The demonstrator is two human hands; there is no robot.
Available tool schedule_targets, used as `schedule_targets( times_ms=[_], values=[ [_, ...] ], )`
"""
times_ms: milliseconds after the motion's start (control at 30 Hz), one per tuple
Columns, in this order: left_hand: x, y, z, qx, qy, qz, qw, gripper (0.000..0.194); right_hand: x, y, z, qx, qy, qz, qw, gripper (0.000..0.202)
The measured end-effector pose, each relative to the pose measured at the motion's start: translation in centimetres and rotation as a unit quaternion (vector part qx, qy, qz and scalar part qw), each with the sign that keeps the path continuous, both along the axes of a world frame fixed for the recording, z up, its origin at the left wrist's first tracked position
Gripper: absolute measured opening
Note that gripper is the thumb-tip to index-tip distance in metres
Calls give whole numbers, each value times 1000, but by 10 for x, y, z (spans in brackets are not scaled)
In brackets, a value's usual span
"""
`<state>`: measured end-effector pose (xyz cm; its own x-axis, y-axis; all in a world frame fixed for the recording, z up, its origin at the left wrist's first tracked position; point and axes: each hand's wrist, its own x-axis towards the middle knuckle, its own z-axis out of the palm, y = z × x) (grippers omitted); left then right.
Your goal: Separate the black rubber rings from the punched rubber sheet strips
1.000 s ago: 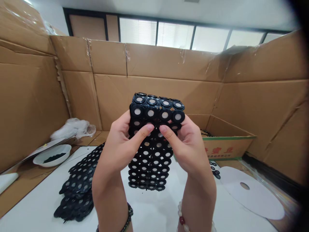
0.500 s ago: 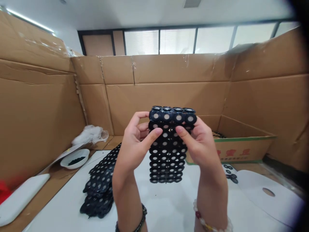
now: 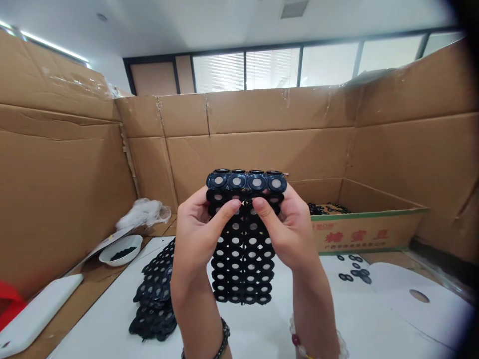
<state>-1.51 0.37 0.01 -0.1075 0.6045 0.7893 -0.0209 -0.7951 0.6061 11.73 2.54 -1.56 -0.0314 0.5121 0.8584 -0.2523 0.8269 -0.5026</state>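
Note:
A black strip of joined rings with pale round centres [image 3: 235,253] hangs upright above the white table, its top bent over into a fold. My left hand [image 3: 200,229] grips its upper left side, thumb on the front and fingers behind. On the upper right side, my right hand [image 3: 290,227] holds it the same way. The two thumbs lie close together just below the fold. Fingers behind the strip are mostly hidden. More black dotted strips [image 3: 155,294] lie piled on the table to the left.
Behind the right hand stands a cardboard box [image 3: 368,234] holding black pieces. Loose black rings [image 3: 361,274] lie near a white sheet [image 3: 404,294]. At left are a white bowl [image 3: 129,252], a plastic bag [image 3: 144,213] and a white slab [image 3: 41,314]. Cardboard walls [image 3: 262,112] surround the table.
Both hands and the held strip have shifted left and slightly down in view. The thumbs are closer together. More of the box and loose rings at right now shows.

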Motion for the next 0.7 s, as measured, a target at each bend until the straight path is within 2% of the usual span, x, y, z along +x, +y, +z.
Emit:
schedule_targets(
  times_ms=[533,700],
  values=[
    [-1,-1,0,1,6,-13,1000,18,2,0,0,-5,3,14,1000,17],
    [-1,-1,-2,13,17,0,1000,18,2,2,-1,-12,-1,24,1000,18]
  ],
)
